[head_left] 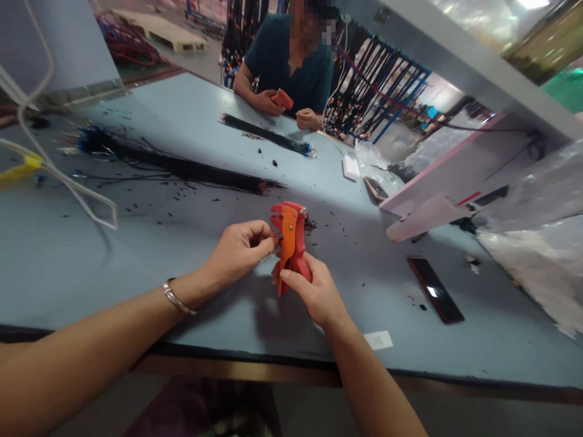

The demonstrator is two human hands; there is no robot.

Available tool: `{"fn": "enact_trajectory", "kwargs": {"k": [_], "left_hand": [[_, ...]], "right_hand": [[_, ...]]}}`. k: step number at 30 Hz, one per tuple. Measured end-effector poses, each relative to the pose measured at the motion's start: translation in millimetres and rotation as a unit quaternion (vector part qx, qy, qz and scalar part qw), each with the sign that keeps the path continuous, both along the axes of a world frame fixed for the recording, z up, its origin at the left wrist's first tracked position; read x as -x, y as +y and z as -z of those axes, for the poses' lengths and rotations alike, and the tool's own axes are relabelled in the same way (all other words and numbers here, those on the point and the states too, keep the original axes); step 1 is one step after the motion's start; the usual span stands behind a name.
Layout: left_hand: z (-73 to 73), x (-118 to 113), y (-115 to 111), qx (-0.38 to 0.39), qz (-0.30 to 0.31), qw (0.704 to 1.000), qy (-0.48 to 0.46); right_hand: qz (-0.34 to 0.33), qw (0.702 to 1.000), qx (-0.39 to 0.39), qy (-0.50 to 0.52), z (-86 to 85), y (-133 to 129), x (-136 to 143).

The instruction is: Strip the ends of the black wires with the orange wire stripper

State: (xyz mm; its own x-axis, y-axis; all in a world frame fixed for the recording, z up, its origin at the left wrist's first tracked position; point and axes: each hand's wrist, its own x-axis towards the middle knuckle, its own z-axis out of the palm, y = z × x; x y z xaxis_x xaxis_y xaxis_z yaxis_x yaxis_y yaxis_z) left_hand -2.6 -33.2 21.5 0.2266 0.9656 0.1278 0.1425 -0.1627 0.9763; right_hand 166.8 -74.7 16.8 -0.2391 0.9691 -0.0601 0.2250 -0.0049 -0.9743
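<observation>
My right hand (319,288) is wrapped round the handles of a red and orange wire stripper (289,233), held upright above the table with its jaws toward the left. Close against the tool's left side, my left hand (246,249) is closed in a pinch. Whatever lies between its thumb and forefinger is too small to make out. A long bundle of black wires (182,167) lies beyond my left hand, its ends frayed out. Behind the stripper sits a small heap of dark offcuts (310,225).
Across the table (218,209) a person (286,67) holds a red tool (282,99) near a shorter wire bundle (268,135). A phone (436,290) and a white label (379,340) lie at right. A white cable (86,197) hangs at left. Plastic bags (537,200) line the right edge.
</observation>
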Motion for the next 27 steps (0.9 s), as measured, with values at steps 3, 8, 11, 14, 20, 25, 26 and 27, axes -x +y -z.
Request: {"fn": "enact_trajectory", "kwargs": {"k": [3,8,11,14,20,25,26,27], "left_hand": [[1.1,0.1,-0.7,-0.017,-0.004,1.000,-0.009],[4.5,1.0,0.1,-0.038,0.000,0.998,-0.042],[7.5,2.0,1.1,-0.048,0.000,0.997,-0.059],[8.7,2.8,1.3,-0.037,-0.005,0.997,-0.065],[2.9,2.0,0.0,-0.023,-0.014,0.999,-0.046],[4.1,1.2,1.8,-0.022,-0.001,0.999,-0.028],[5.5,1.3,2.3,-0.019,0.001,0.999,-0.030],[7.2,1.4,2.9,-0.016,0.001,0.999,-0.033]], "right_hand": [[0.029,0.989,-0.088,-0.118,-4.5,-3.5,3.2],[0.064,0.941,-0.227,-0.243,2.6,-5.2,6.2],[0.091,0.902,-0.298,-0.300,9.1,-4.9,6.3],[0.115,0.856,-0.358,-0.353,11.6,-4.7,6.6],[0.121,0.822,-0.392,-0.395,11.8,-3.2,5.5],[0.129,0.811,-0.396,-0.412,14.7,-2.0,3.0],[0.131,0.808,-0.396,-0.416,15.2,-1.9,2.7],[0.134,0.806,-0.395,-0.421,15.6,-1.8,2.5]]}}
